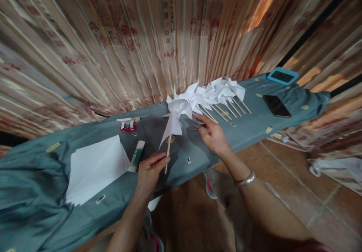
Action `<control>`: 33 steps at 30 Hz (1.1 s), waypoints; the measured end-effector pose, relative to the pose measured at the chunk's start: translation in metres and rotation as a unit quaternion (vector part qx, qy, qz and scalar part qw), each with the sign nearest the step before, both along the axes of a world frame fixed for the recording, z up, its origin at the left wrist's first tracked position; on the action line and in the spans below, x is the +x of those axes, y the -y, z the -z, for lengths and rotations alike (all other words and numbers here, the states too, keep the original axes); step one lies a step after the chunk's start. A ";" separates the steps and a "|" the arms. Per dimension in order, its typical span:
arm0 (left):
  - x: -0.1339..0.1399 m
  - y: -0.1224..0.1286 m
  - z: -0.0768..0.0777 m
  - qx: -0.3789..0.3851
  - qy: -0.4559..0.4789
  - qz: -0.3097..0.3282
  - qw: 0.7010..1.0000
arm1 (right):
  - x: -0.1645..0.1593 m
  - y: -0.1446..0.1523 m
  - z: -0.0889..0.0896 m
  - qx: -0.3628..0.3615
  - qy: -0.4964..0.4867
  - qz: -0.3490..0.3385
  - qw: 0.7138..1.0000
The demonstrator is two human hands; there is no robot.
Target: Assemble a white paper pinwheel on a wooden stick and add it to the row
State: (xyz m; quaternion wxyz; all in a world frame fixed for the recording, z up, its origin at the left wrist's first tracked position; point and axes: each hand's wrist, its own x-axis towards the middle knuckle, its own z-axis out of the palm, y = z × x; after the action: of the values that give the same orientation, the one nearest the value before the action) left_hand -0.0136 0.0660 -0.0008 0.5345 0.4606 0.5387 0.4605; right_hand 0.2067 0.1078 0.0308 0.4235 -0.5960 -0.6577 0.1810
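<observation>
The left hand (149, 169) is pinching the thin wooden stick of a light, easily crushed paper pinwheel (175, 118) rising above its grip, while the right hand (213, 135), fingers loosely apart, is hovering just beside it.

The left hand (149, 171) grips a white paper pinwheel on a wooden stick (174, 120); the right hand (212, 134) touches the grey-green cloth-covered table (249, 129), near finished pinwheels (217, 93) to the far right.
</observation>
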 end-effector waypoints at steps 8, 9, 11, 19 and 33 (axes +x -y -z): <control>0.000 0.002 0.000 0.010 -0.015 0.004 1.000 | -0.012 -0.005 0.011 -0.005 -0.022 -0.103 0.994; 0.000 0.002 0.000 0.007 -0.016 0.002 1.000 | -0.012 -0.006 0.012 -0.013 -0.028 -0.096 0.995; -0.001 0.001 0.000 0.003 -0.018 0.001 1.000 | -0.011 -0.007 0.013 -0.021 -0.038 -0.058 0.997; -0.001 0.004 -0.003 -0.026 -0.012 0.023 0.999 | -0.005 -0.005 0.001 0.079 0.040 0.002 0.996; -0.006 0.001 -0.002 -0.023 -0.016 -0.002 1.000 | -0.021 0.005 0.001 -0.126 -0.054 -0.189 0.972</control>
State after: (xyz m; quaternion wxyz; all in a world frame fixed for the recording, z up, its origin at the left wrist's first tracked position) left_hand -0.0193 0.0652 0.0013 0.5353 0.4548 0.5584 0.4414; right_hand 0.1856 0.1028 0.0300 0.3380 -0.4986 -0.7064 0.3717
